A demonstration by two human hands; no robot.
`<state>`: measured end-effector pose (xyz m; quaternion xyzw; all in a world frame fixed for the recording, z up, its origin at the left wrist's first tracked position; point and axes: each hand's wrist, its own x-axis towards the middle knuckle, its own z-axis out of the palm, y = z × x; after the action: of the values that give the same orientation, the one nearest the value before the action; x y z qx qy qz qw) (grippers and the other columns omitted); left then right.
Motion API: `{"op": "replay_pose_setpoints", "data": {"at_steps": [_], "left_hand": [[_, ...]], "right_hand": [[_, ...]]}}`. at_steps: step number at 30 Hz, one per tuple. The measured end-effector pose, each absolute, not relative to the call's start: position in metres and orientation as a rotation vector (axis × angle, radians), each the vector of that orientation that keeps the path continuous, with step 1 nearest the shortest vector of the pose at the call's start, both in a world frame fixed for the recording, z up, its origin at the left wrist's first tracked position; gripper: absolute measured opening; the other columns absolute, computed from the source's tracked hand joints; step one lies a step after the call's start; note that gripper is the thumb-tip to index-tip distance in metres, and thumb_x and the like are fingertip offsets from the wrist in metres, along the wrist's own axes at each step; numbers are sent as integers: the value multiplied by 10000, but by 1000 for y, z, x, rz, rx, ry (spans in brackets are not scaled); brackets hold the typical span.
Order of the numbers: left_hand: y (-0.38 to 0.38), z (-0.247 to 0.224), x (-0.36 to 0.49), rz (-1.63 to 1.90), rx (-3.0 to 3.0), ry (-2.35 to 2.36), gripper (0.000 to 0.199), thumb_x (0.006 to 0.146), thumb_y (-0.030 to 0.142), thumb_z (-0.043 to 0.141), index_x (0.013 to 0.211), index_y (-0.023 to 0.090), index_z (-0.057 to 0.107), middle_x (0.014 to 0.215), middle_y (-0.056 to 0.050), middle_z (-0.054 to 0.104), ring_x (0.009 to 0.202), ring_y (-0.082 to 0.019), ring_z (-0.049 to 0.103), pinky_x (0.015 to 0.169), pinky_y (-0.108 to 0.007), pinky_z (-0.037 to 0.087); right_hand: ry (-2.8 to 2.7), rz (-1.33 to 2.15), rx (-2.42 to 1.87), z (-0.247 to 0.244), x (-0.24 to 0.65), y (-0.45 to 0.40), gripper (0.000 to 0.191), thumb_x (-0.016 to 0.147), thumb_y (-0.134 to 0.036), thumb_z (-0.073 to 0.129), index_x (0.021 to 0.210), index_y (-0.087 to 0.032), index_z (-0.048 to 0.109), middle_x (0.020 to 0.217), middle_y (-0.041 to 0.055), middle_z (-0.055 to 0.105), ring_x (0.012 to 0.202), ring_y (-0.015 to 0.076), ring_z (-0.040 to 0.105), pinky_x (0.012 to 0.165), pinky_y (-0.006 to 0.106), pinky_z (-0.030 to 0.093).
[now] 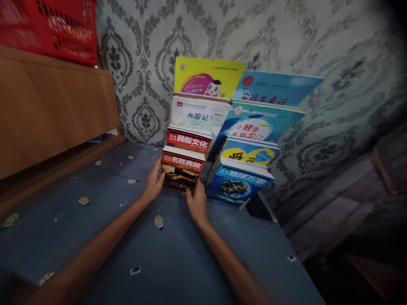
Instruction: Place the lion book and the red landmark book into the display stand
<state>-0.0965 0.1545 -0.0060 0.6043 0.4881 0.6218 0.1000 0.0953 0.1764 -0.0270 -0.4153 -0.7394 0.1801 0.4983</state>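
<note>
Two rows of upright books stand close together against the wall. At the front of the left row is a book with a red top band and a dark golden cover (181, 173). My left hand (154, 183) grips its left edge, while my right hand (197, 202) holds its lower right corner; the book's underside is hidden. Behind it stand another red-topped book (190, 140), a white book (200, 113) and a yellow-green book (206, 74). The right row has a dark blue book (235, 186) in front, then a blue and yellow book (248, 151) and more blue covers.
A wooden cabinet (57, 110) stands at the left with a red plastic basket (73, 31) on top. The surface is covered by a blue patterned cloth (111, 237). Patterned wallpaper (136, 76) rises behind the books. A dark flat object (262, 208) lies by the surface's right edge.
</note>
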Motion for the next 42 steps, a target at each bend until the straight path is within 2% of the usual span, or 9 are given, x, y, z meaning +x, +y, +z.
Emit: {"op": "replay_pose_setpoints", "data": {"at_steps": [3,7,12,17,22,27,32,39,42], "left_hand": [[158,-12,-94,1858,1797,1449,626,966,481,437,1507,177,356,1556,-161,413,1461,-280,372,1223,-483,270],[160,-16,-93,1882,1794,1484,622,953,398,446,1523,178,327,1578,-142,385,1478,-263,341,1239,-470,245],[156,-12,-91,1873,1783,1480,643,897,319,495,1503,162,348,1581,-157,368,1480,-274,331,1238,-486,239],[150,10,-90,1962,1642,1376,553,888,418,557,1379,177,475,1407,-147,555,1336,-278,499,1155,-459,361],[166,47,-107,2122,1219,1210,481,941,560,441,1136,168,642,1247,-132,675,1246,-261,575,1112,-427,388],[182,75,-127,2015,950,870,578,1006,528,255,1272,149,601,1348,-153,640,1305,-260,563,1114,-482,373],[184,78,-137,1907,1001,757,603,981,576,328,1317,152,594,1343,-151,642,1313,-276,564,1157,-468,330],[183,81,-136,1772,955,610,682,993,610,219,1468,177,447,1470,-130,532,1430,-251,428,1206,-439,291],[182,84,-128,1743,923,571,681,1003,587,205,1498,162,401,1508,-131,486,1446,-237,403,1218,-424,281]], "right_hand": [[-1730,515,-1031,-25,91,175,611,840,-228,496,1444,-150,438,1200,158,603,1032,289,641,915,476,542],[-1676,581,-1026,-23,87,172,598,851,-243,477,1438,-141,430,1123,141,584,870,249,649,766,418,585],[-1727,504,-1020,-27,94,174,574,858,-307,498,1412,-158,471,1120,132,615,963,266,638,829,435,564],[-1755,483,-1028,-24,102,178,607,872,-385,503,1432,-155,455,1200,154,625,936,258,663,819,419,562],[-1708,467,-1090,-5,99,169,671,864,-464,519,1448,-144,429,1183,156,607,830,232,654,758,408,566],[-1719,371,-1106,7,102,157,676,878,-499,522,1454,-160,422,1253,164,555,988,261,636,881,456,539],[-1745,255,-1116,9,109,148,696,874,-544,536,1457,-181,428,1359,166,526,1255,311,526,1065,531,432],[-1621,473,-1058,27,94,147,787,886,-515,564,1531,-163,283,1575,172,363,1460,298,361,1201,539,277],[-1559,540,-993,37,86,153,788,869,-505,591,1512,-156,299,1572,170,375,1457,283,373,1207,531,275]]}}
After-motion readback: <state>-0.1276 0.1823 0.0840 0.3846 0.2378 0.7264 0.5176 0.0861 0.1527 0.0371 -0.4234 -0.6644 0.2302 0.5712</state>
